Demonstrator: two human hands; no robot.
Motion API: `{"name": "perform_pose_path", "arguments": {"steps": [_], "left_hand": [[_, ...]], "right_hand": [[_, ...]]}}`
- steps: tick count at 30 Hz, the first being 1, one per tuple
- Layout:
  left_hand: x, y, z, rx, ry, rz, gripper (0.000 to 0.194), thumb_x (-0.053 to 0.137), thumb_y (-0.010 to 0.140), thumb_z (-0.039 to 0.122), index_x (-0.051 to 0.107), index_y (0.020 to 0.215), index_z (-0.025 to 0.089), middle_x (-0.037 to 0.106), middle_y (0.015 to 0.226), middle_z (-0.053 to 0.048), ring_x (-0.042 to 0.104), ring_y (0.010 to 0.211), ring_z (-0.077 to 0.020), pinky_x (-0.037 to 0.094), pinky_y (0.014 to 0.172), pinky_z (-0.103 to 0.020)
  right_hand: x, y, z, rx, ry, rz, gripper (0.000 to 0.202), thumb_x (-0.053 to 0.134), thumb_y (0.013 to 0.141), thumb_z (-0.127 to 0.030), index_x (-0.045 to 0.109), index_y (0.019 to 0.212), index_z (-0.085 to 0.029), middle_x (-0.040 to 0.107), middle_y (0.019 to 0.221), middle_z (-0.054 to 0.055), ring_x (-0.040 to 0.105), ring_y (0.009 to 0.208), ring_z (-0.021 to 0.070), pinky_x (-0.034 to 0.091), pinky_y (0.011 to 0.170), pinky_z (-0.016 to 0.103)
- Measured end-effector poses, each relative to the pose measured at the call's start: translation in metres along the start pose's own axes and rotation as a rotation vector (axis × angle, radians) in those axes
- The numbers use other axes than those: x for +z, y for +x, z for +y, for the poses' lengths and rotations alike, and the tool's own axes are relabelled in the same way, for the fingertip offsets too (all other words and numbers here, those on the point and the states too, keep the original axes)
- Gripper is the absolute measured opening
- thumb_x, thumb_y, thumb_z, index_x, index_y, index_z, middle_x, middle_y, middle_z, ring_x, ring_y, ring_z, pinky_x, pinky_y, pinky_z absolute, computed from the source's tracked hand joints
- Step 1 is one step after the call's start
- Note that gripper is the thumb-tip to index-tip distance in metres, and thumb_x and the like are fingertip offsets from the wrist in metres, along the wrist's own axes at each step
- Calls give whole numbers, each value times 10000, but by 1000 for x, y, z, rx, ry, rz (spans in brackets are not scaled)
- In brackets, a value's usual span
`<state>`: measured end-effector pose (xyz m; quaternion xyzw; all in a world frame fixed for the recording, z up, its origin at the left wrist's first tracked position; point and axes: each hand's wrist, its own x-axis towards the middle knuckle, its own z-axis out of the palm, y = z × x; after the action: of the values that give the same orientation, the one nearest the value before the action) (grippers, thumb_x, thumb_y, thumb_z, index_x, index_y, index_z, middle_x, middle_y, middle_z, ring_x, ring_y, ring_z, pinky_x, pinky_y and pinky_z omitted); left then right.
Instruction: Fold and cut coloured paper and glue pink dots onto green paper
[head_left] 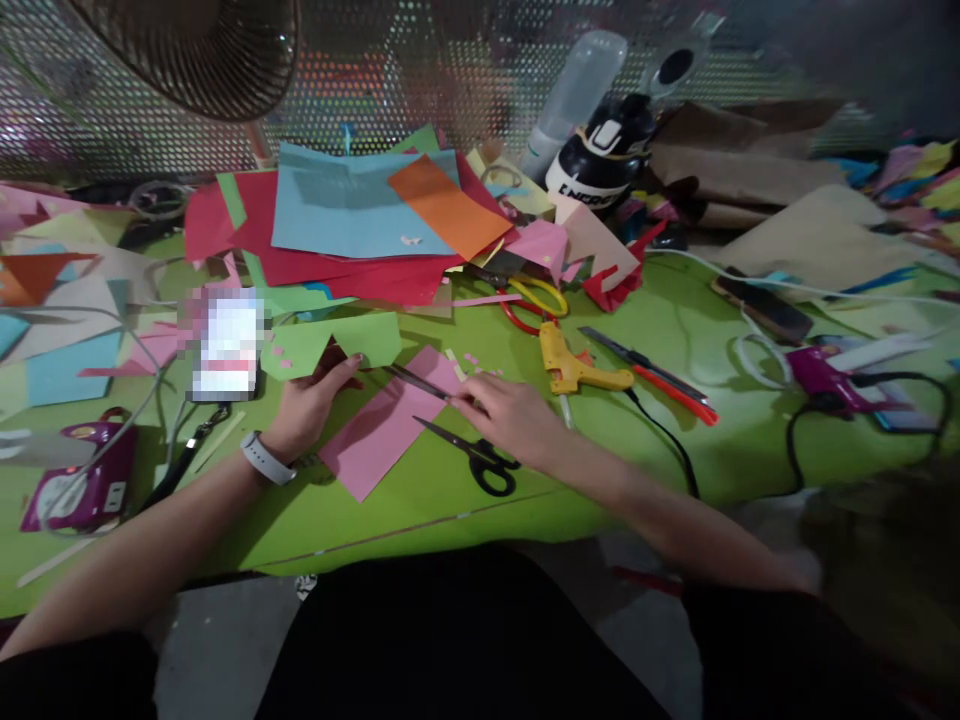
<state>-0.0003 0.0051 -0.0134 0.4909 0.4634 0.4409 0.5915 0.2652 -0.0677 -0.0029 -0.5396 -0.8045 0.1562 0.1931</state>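
Note:
My left hand (319,395), with a white band on its wrist, is closed on what looks like a small dark red piece of paper (332,350), partly hidden by the fingers. Just behind it lies a green paper sheet (375,338) with tiny pink bits on it. My right hand (499,415) grips a pair of slim dark tweezers (418,381), their tips pointing left towards my left hand. Under the tweezers is a pink paper rectangle (379,440). Black-handled scissors (484,463) lie half open just below my right hand.
A yellow glue gun (566,365) and a red cutter knife (675,390) lie to the right. Stacked coloured paper (337,210), a fan (202,50) and a black jar (596,165) stand behind. At left are a lit phone (227,345) and a purple power strip (82,475).

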Motion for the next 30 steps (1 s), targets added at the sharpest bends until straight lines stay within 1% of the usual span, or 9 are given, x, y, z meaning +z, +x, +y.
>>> {"name": "perform_pose_path", "arguments": {"steps": [3,6,8,11,16,21,26,28,30], "left_hand": [[2,0,2,13,-52,0,252,792,781,404,717,869,181,711,913,-59,689,840,-219,606,796,-387],[3,1,0,10,-87,47,257,805,762,390,698,873,184,704,913,-50,683,820,-200,605,775,-361],[2,2,-3,2,-109,66,264,809,754,382,689,882,185,709,918,-53,687,811,-194,605,772,-354],[2,2,-5,14,-145,59,272,807,756,376,685,913,190,720,948,-56,702,850,-202,606,786,-351],[3,2,-3,40,-153,67,266,813,743,364,683,894,188,705,940,-51,703,883,-217,611,770,-353],[4,0,0,33,-100,69,270,810,731,398,698,855,186,707,924,-60,700,887,-234,622,792,-380],[1,-2,1,-54,-3,81,285,805,747,443,733,833,181,732,901,-86,708,870,-256,624,794,-402],[1,-3,1,-53,-23,90,287,812,741,438,734,846,182,733,904,-84,706,871,-255,623,798,-405],[3,-2,2,-29,-52,88,280,823,721,417,723,842,184,728,920,-77,699,881,-250,623,811,-405]], "right_hand": [[-11,1,5,128,263,89,234,551,1004,-419,651,933,-220,743,800,43,709,586,169,544,492,294],[-20,9,5,238,506,208,289,673,912,-497,662,917,-208,767,826,52,758,673,194,633,595,320],[-27,16,3,265,589,283,297,732,862,-486,689,948,-205,766,795,41,760,689,192,654,631,330],[-42,21,-1,276,678,312,254,767,840,-394,742,1018,-215,766,762,20,749,657,169,661,617,306],[-69,20,1,390,946,239,190,825,753,-318,797,906,-208,730,614,-4,704,502,138,639,518,247],[-83,19,2,497,1041,55,185,873,679,-326,805,805,-209,747,619,22,711,489,156,644,516,254],[-85,22,-8,408,992,-84,190,866,699,-307,812,855,-213,786,720,37,768,638,177,669,635,263],[-82,24,-11,365,940,-86,219,868,709,-315,811,898,-220,793,754,35,775,677,179,669,654,266],[-77,27,-13,315,870,-29,221,862,729,-349,810,907,-229,787,746,23,766,656,171,662,617,263]]}}
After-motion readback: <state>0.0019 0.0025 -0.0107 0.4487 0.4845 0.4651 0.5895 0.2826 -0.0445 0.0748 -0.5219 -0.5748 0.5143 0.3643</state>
